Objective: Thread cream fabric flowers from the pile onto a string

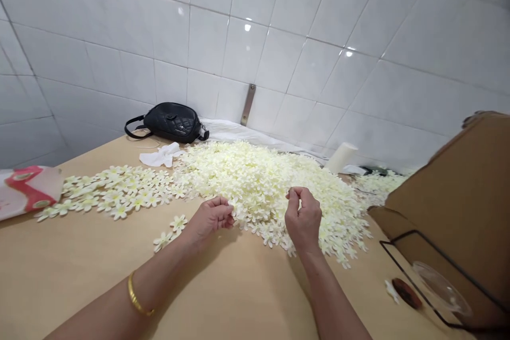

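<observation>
A large heap of pale yellow-white flowers (255, 170) lies on the light wooden table (239, 297). At the heap's front left edge is my left hand (217, 216), its fingers pinched around a small white flower (234, 209). My right hand (303, 215) is closed over the heap's front right part, thumb and forefinger pressed together; whatever it holds is too small to make out. A few single flowers (178, 222) lie beside my left wrist, and a flatter spread of flowers (123, 188) covers the table farther left.
A black bag (174, 122) and a crumpled white tissue (160, 155) are at the back left. A red and white packet (30, 191) lies at the left edge. On the right are a cardboard box (458, 196), a black wire frame (438, 255), a clear lid (440, 287) and a brown round object (407, 293).
</observation>
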`<state>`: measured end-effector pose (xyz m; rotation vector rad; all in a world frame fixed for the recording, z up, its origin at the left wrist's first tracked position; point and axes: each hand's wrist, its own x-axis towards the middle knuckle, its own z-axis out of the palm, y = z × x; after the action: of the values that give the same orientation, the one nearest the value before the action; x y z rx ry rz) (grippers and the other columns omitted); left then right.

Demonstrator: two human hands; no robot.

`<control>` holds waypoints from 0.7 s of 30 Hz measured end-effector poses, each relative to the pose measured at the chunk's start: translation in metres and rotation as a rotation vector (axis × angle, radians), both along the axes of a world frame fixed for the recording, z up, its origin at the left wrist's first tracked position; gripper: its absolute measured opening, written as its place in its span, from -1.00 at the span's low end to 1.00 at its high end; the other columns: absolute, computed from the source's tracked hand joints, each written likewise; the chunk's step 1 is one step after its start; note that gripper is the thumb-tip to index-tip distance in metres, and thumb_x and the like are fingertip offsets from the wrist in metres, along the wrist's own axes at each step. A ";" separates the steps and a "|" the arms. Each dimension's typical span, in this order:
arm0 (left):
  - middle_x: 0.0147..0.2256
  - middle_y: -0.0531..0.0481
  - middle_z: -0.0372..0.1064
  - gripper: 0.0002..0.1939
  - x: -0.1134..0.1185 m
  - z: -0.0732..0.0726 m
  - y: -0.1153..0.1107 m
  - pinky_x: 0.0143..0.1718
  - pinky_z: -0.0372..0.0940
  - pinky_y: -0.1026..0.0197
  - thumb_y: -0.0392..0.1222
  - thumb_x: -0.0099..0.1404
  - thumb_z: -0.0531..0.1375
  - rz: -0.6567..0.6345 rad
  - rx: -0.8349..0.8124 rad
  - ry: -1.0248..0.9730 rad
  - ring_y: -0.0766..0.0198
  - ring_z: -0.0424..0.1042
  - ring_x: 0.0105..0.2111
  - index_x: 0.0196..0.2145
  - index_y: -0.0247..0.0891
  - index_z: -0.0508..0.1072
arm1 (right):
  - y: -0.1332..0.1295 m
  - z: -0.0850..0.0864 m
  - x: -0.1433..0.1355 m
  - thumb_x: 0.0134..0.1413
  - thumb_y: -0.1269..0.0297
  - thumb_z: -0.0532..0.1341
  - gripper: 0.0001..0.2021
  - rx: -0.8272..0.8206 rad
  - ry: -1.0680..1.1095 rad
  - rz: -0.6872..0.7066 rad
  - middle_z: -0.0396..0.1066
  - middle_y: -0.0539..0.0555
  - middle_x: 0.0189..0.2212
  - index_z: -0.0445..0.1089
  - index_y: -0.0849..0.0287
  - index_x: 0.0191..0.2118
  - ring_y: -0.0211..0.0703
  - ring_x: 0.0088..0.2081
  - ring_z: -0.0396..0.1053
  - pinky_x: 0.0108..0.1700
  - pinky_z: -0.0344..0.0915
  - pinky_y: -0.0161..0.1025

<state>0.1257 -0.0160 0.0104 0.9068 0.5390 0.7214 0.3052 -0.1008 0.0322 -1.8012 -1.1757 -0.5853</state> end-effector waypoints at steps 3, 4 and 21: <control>-0.63 0.11 0.25 -0.85 0.001 -0.002 0.000 -0.49 0.17 0.32 -0.31 -0.02 0.23 -0.028 0.009 0.003 0.42 0.28 -0.61 -0.52 -0.30 0.27 | 0.002 -0.002 0.018 0.06 0.35 -0.04 -0.83 -0.024 -0.062 -0.117 0.29 0.03 -0.55 0.22 0.19 -0.48 -0.18 -0.43 0.20 -0.25 0.04 -0.20; -0.63 0.12 0.25 -0.84 0.001 -0.002 0.000 -0.48 0.17 0.32 -0.31 -0.02 0.23 -0.030 0.006 0.004 0.42 0.28 -0.61 -0.52 -0.29 0.27 | 0.002 -0.004 0.021 0.06 0.35 -0.04 -0.83 -0.038 -0.077 -0.146 0.29 0.04 -0.54 0.22 0.19 -0.47 -0.16 -0.41 0.19 -0.24 0.01 -0.19; -0.60 0.08 0.28 -0.83 -0.001 -0.005 0.006 -0.47 0.21 0.32 -0.31 -0.03 0.26 -0.021 0.000 -0.002 0.40 0.29 -0.59 -0.51 -0.28 0.28 | 0.014 -0.026 0.034 0.08 0.39 -0.04 -0.81 -0.055 -0.097 -0.290 0.35 0.12 -0.35 0.28 0.19 -0.27 -0.07 -0.26 0.14 -0.23 -0.09 -0.17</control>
<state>0.1248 -0.0102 0.0058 0.9105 0.5265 0.7030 0.3388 -0.0870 0.0066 -2.0276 -1.0079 -0.8220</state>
